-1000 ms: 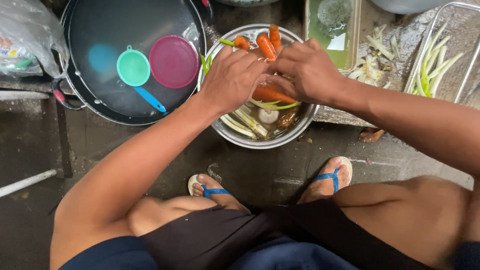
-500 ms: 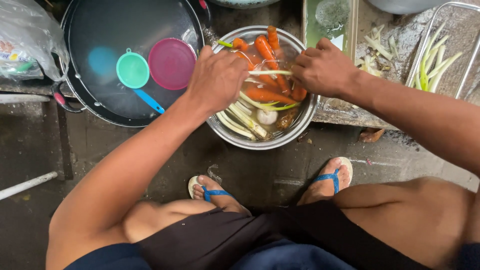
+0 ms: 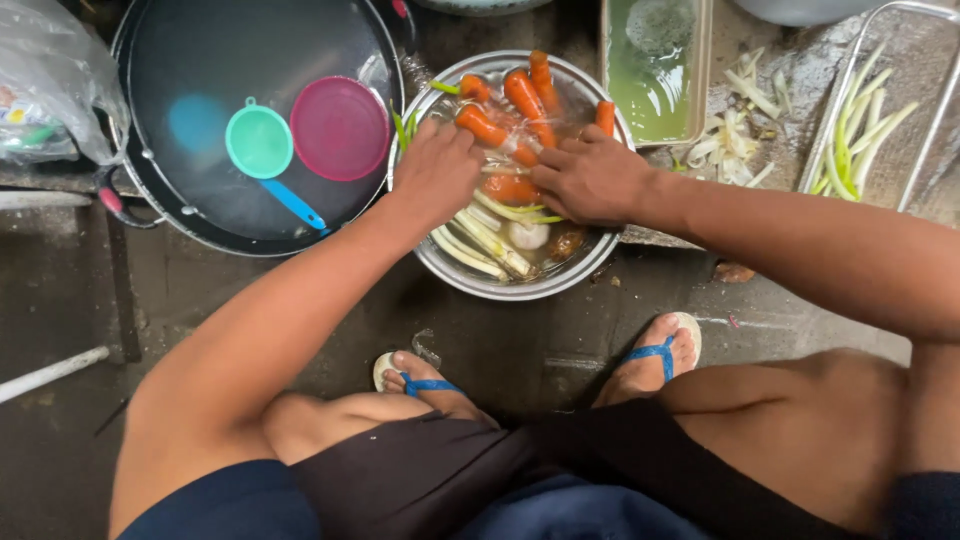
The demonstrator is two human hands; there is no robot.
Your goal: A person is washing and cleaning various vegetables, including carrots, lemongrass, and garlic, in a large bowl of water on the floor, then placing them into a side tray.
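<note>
A round metal bowl (image 3: 480,283) of water stands on the wet concrete floor. It holds several orange carrots (image 3: 522,95), pale green stalks (image 3: 488,240) and a white bulb (image 3: 528,235). Both hands are down in the bowl, close together. My left hand (image 3: 437,172) comes in from the left with curled fingers on one end of a carrot (image 3: 510,187) lying in the water. My right hand (image 3: 592,180) comes in from the right and covers that carrot's other end, fingers pointing left. A green stalk runs out from under my right hand.
A big black pan (image 3: 200,225) of water with a teal scoop (image 3: 260,142) and a pink lid (image 3: 340,127) stands left of the bowl. Behind it is a green tub (image 3: 700,70); a wire basket (image 3: 860,60) of stalks is right. My sandalled feet (image 3: 650,360) are below.
Both hands have gone lower into the bowl and closer together. The pale stalk stretched between them half a second ago is no longer held up; they now close on a carrot.
</note>
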